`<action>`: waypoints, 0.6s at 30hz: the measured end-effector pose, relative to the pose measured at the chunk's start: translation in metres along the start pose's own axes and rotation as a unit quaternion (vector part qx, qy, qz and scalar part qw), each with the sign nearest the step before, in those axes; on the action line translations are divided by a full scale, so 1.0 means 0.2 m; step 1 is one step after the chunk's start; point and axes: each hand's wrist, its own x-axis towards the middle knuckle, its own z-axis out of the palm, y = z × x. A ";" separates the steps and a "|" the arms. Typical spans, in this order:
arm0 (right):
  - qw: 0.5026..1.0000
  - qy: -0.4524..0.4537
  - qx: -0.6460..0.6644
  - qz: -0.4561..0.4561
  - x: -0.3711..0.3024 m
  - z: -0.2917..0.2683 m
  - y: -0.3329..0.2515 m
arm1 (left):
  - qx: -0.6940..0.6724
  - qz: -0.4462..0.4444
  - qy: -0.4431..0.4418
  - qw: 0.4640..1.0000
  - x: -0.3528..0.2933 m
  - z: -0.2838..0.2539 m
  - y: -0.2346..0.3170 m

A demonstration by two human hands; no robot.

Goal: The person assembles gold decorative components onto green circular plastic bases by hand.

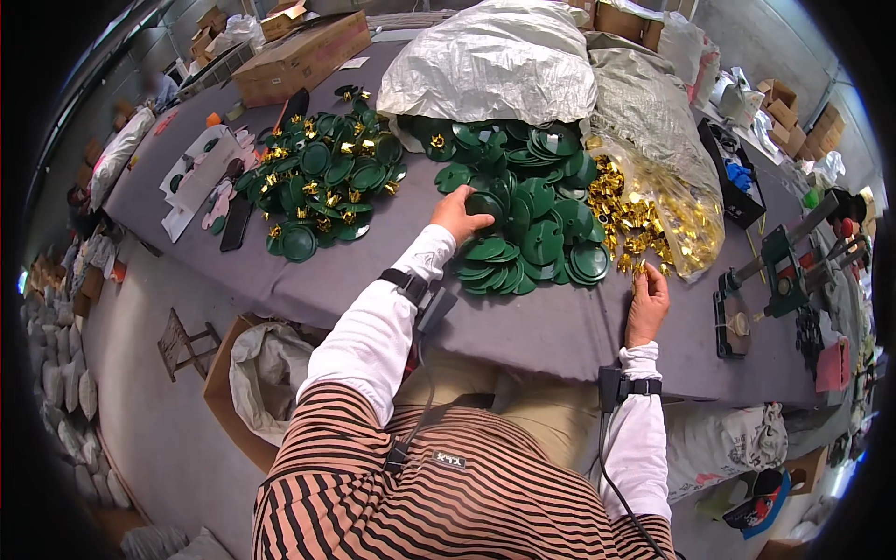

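A heap of round dark green plastic discs [541, 238] spills from a white woven sack [485, 61] on the grey-covered table. My left hand [457, 219] is at the heap's left side, thumb and fingers closed on the edge of one green disc [483, 207]. To the right lies a pile of shiny gold metal clips [627, 210], partly inside a clear plastic bag [695, 229]. At the pile's near edge my right hand [647, 303] pinches a small gold clip [639, 268] between its fingertips. Farther left is another heap of green discs [317, 168] with gold clips among them.
A black phone [236, 226] and a white tray [198, 173] lie at the left. A green hand press [789, 266] stands at the right edge, near a black bin [733, 173]. Behind sits a cardboard box [301, 61]; an open carton with a sack [271, 369] stands below the table.
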 end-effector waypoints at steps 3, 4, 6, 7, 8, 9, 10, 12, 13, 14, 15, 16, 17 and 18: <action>0.999 0.020 -0.022 0.022 -0.01 -0.01 -0.02 | 0.007 -0.010 0.014 1.000 -0.07 -0.06 0.04; 1.000 0.009 0.009 0.010 0.00 0.01 -0.03 | -0.073 -0.003 0.021 0.997 -0.04 -0.04 -0.11; 1.000 0.019 0.025 -0.001 -0.03 -0.03 -0.06 | -0.306 -0.115 -0.035 0.945 -0.14 -0.08 0.17; 0.999 0.016 0.038 0.011 -0.05 0.01 -0.10 | -0.340 -0.117 -0.046 0.932 -0.17 -0.10 0.22; 0.999 0.017 0.047 0.021 -0.07 0.04 -0.16 | -0.343 -0.117 -0.049 0.931 -0.17 -0.08 0.22; 0.998 -0.004 0.052 0.025 -0.12 0.08 -0.23 | -0.271 -0.111 -0.064 0.954 -0.18 -0.05 0.20; 0.998 -0.027 0.054 0.010 -0.16 0.11 -0.26 | -0.197 -0.102 -0.079 0.972 -0.19 -0.03 0.19; 0.996 -0.069 -0.023 -0.050 -0.22 0.14 -0.26 | -0.160 -0.107 -0.065 0.979 -0.17 -0.01 0.22; 0.996 -0.073 -0.022 -0.049 -0.26 0.15 -0.26 | -0.088 -0.044 -0.034 0.995 -0.17 0.01 0.20; 0.996 -0.069 -0.022 -0.049 -0.28 0.14 -0.25 | -0.014 0.020 -0.003 1.000 -0.17 0.02 0.23; 0.998 -0.051 -0.007 -0.020 -0.29 0.13 -0.22 | 0.040 0.090 0.021 0.995 -0.18 0.02 0.25; 0.999 -0.033 0.007 0.009 -0.29 0.13 -0.20 | 0.040 0.092 0.019 0.995 -0.18 0.03 0.28; 0.999 -0.038 -0.001 0.010 -0.29 0.12 -0.20 | 0.098 0.152 -0.001 0.983 -0.20 0.01 0.34; 0.999 -0.037 -0.001 0.011 -0.29 0.12 -0.19 | 0.155 0.211 -0.021 0.965 -0.22 0.01 0.36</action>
